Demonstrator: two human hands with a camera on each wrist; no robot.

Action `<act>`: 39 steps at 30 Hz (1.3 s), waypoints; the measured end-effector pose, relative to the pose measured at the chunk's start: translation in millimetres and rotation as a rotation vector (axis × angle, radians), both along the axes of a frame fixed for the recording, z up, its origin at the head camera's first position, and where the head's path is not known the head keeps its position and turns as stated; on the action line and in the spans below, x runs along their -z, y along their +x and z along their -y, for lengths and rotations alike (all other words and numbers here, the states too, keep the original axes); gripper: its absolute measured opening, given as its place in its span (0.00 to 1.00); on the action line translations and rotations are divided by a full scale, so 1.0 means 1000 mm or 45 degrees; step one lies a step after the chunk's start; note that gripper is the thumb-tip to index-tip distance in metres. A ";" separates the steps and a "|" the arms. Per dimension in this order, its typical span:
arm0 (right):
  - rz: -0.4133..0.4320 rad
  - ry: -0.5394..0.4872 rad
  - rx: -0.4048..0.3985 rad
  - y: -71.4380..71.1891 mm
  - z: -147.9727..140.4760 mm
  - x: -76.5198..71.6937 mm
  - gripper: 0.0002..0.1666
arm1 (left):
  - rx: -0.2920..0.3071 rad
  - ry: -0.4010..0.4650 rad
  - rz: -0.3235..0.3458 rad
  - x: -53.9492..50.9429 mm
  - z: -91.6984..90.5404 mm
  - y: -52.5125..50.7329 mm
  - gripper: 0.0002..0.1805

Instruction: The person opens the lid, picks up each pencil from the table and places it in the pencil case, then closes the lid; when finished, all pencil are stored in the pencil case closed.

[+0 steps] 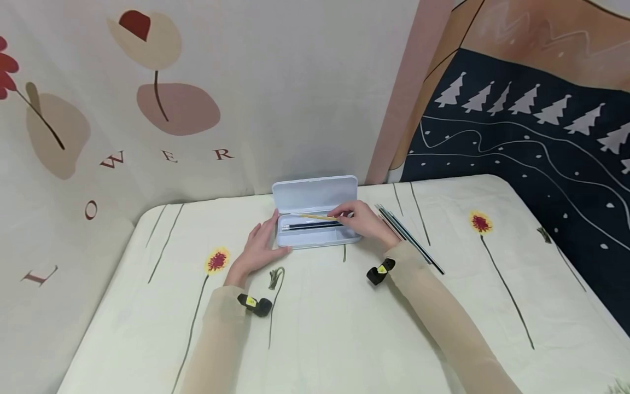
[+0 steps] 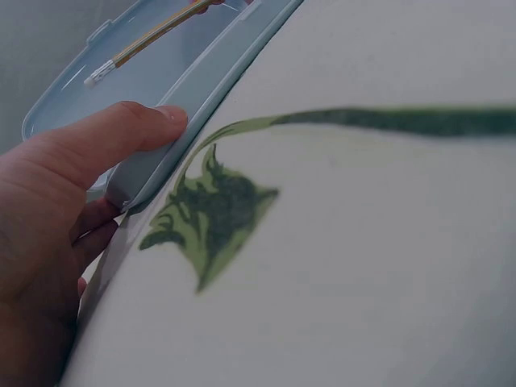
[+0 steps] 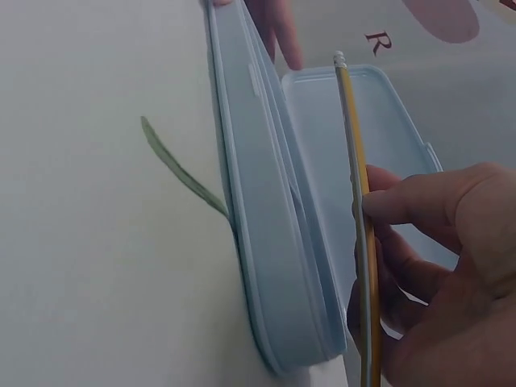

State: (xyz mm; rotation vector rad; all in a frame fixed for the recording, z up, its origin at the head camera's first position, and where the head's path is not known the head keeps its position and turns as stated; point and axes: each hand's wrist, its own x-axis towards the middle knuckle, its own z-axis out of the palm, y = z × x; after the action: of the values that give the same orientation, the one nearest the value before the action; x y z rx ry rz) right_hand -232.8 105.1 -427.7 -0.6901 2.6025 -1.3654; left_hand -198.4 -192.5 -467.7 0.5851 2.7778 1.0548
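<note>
A pale blue pencil case point(image 1: 305, 241) lies with its lid point(image 1: 315, 195) raised at the back. My left hand point(image 1: 259, 246) holds its left end, the thumb point(image 2: 133, 129) on the front rim and the fingers around the corner. Between thumb and fingers, my right hand point(image 1: 363, 220) pinches a yellow-striped pencil point(image 3: 353, 121) over the case. A white eraser point(image 2: 98, 74) tips its left end. Dark pencils point(image 1: 312, 225) lie lengthwise inside the case; their right ends are hidden behind the right hand.
More dark and green pencils point(image 1: 413, 238) lie in a loose bunch right of the case, partly behind the right forearm. A white cloth point(image 1: 325, 317) with printed flowers covers the table. A patterned curtain point(image 1: 295, 98) hangs just behind the lid.
</note>
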 end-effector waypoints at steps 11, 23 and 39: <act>-0.036 -0.010 -0.037 -0.013 0.020 0.001 0.13 | -0.005 0.007 0.011 -0.002 0.000 0.001 0.55; -0.008 -0.065 0.045 -0.018 0.033 0.015 0.12 | 0.003 0.002 0.003 -0.004 0.000 0.002 0.55; -0.071 -0.011 0.116 -0.012 0.037 0.028 0.11 | -0.006 -0.026 0.005 -0.001 -0.001 0.001 0.55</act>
State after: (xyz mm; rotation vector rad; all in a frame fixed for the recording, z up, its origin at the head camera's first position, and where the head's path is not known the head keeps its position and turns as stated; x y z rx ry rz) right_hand -244.6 68.5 -455.8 -0.6271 2.7041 -1.4024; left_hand -197.6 -191.7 -467.0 0.5741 2.7847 1.0260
